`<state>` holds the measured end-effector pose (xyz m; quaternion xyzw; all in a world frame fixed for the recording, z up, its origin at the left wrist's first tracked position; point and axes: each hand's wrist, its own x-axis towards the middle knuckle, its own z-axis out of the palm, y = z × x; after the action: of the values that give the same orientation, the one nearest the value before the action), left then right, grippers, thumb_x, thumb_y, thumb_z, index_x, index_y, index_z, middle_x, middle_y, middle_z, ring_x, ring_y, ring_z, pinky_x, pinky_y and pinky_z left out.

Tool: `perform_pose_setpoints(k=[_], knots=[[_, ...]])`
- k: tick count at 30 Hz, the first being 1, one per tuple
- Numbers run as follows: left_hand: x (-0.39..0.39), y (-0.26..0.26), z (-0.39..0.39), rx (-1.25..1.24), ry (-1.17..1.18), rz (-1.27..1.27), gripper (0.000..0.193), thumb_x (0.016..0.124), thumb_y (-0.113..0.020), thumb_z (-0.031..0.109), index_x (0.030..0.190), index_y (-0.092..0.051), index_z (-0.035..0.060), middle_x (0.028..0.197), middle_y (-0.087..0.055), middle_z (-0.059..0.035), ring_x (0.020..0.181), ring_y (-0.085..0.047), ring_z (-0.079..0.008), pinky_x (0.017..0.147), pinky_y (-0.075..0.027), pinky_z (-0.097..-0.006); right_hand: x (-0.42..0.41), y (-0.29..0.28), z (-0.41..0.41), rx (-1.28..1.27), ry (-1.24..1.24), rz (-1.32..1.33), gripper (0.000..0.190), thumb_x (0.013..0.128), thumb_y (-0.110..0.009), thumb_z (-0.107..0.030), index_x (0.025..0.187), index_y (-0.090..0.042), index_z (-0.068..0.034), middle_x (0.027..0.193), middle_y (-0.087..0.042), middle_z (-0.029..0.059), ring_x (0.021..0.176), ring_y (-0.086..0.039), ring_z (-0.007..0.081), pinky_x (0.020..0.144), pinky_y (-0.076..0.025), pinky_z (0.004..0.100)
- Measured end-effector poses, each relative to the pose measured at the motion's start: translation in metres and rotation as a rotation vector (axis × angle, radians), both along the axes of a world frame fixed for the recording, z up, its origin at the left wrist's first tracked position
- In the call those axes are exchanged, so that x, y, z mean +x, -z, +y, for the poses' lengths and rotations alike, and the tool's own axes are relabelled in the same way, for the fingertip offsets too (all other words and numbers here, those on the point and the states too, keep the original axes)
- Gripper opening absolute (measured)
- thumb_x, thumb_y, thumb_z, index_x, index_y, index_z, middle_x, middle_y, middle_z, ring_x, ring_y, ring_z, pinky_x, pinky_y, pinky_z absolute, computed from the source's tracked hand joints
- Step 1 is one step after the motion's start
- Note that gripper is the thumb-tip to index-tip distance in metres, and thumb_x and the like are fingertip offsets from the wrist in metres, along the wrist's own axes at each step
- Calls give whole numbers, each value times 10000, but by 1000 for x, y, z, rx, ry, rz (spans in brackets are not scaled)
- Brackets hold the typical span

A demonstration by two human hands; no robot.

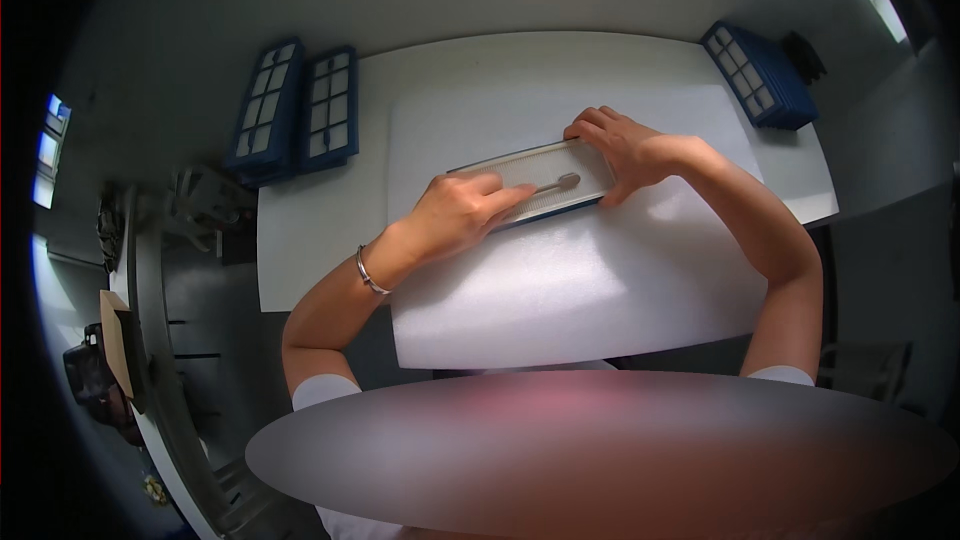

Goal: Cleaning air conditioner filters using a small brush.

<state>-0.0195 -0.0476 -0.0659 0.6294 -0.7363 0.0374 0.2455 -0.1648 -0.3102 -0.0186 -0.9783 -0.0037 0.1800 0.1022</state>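
Observation:
A rectangular pleated filter [585,157] with a blue frame lies at a slant on a white foam sheet [510,307], its pale pleats facing up. My left hand [469,206] grips the handle of a small tool [568,181] with a rounded grey head, which is over the pleats; whether the head touches them I cannot tell. The left fingers hide the near-left part of the filter. At the filter's right end, my right hand [615,150] spans its short side, fingers at the far edge and thumb at the near edge.
Two stacks of blue-framed filters, one [266,112] beside the other [328,109], stand at the table's left. Another stack [761,79] stands at its back right corner, with a black object [804,56] behind. An open cardboard box [116,337] is on a bench far left.

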Motion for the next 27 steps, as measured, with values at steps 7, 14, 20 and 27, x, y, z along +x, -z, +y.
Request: perform_pose_setpoints(k=[7, 14, 20, 27], knots=[[-9, 8, 2, -156, -63, -161, 285, 877, -743, 171, 1161, -738, 150, 723, -572, 2, 580, -585, -130, 542, -543, -285, 12, -12, 17, -80, 9, 88, 1070, 553, -967, -311, 1454, -451, -52, 1391, -505, 111, 1317, -462, 276, 1134, -469, 371], [-7, 13, 1, -177, -33, -176, 282, 885, -734, 173, 1167, -738, 154, 723, -561, 8, 572, -570, -109, 513, -514, -274, 8, -4, 9, -46, 8, 40, 1083, 525, -976, -318, 1439, -466, -38, 1373, -522, 125, 1290, -482, 291, 1116, -478, 380], [-3, 11, 2, -107, 41, -49, 311, 865, -759, 127, 1173, -744, 157, 676, -563, 5, 562, -563, -114, 498, -489, -284, 4, 11, -6, 108, -24, -89, 1057, 498, -955, -360, 1396, -498, -41, 1357, -521, 143, 1278, -469, 308, 1109, -469, 420], [-3, -5, 6, -20, 56, 66, 358, 842, -778, 75, 1191, -749, 151, 671, -592, -14, 539, -547, -140, 503, -469, -301, -10, 39, -13, 317, -46, -347, 988, 529, -915, -391, 1368, -528, -41, 1345, -520, 162, 1262, -465, 329, 1095, -437, 460]])
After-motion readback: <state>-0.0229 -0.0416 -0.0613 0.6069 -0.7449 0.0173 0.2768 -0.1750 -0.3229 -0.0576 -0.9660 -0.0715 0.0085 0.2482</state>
